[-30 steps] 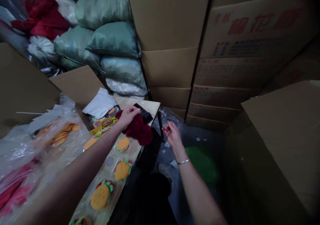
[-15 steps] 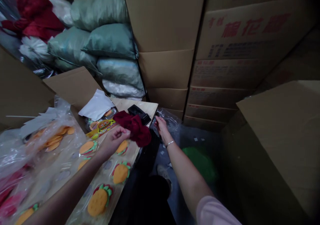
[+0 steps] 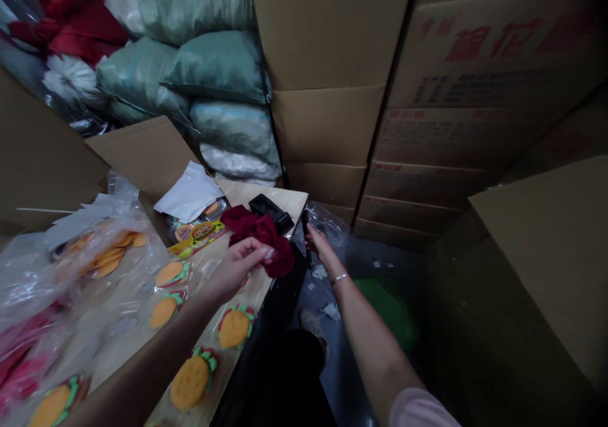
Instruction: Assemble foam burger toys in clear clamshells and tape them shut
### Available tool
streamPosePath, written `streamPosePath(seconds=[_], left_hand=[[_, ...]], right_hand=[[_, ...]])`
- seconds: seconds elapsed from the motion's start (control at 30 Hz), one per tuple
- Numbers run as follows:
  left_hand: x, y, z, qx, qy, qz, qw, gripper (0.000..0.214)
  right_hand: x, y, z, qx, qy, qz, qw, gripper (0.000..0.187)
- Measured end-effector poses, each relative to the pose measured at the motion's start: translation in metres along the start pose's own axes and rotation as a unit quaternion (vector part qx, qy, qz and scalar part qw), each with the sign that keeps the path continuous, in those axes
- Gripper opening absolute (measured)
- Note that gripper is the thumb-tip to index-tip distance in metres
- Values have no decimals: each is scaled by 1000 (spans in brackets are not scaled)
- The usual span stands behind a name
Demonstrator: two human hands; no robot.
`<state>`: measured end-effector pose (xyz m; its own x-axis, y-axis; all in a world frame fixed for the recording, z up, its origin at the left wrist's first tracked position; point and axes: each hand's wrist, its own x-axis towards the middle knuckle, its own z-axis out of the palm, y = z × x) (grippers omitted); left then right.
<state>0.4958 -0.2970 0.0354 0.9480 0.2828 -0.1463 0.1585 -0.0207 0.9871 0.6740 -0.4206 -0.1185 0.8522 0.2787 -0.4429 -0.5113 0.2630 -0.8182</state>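
Observation:
My left hand [image 3: 244, 265] is closed in a pinch over the dark red cloth [image 3: 280, 256] near the table's edge; whatever its fingertips hold is too small to make out. My right hand [image 3: 323, 249] reaches past the table's corner, fingers partly stretched out and apart, above a clear plastic bag [image 3: 332, 221]. Behind the cloth lies a black tape dispenser-like object [image 3: 270, 213]. Several burger-shaped pieces, such as this orange-topped burger [image 3: 236, 325] with green and red layers, sit in clear plastic on the wooden table [image 3: 232, 192].
An opened carton [image 3: 147, 154] on the table holds packaged burgers and white paper [image 3: 192, 192]. Clear bags of orange pieces [image 3: 111, 253] lie at left. Stacked cartons [image 3: 327, 123] and green sacks [image 3: 218, 66] stand behind. A large open box [image 3: 532, 287] is at right, beside a green bag [image 3: 387, 306].
My left hand has moved right, across the red cloth. My right hand's fingers have loosened from a pinch and stretched out. The view has shifted slightly.

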Motion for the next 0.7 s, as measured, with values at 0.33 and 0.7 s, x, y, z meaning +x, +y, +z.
streamPosePath(seconds=[0.33,0.7], left_hand=[[-4,6,21,-101,-28,-81,991,29],[-3,-11,28,-10,-32,-4,999,30]], right_hand=[[-100,-24,-4,41,-202,-90,974,40],[-150,-23,9,-112,-169,-231,952,17]])
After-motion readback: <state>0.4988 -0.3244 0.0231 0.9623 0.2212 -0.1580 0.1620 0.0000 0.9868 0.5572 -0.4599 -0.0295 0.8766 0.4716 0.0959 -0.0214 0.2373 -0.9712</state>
